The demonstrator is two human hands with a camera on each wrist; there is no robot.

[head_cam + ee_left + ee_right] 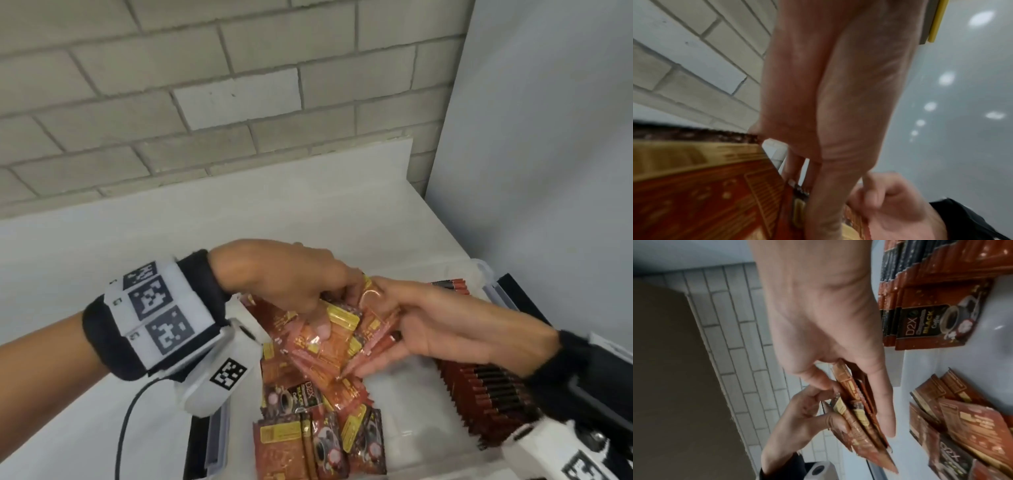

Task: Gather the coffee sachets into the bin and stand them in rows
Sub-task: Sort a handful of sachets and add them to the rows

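Both my hands meet over the bin, which sits at the tabletop's right edge. My left hand curls its fingers and thumb round a bundle of coffee sachets, and my right hand, fingers nearly straight, clamps the same bundle between thumb and fingers. Loose sachets lie on the bin floor beneath, and a standing row lines its right wall.

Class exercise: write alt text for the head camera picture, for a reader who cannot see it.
Two bare hands meet over a clear bin, the left hand and right hand together holding a fanned bundle of sachets. Loose sachets lie below; a standing row lines the bin's right side.
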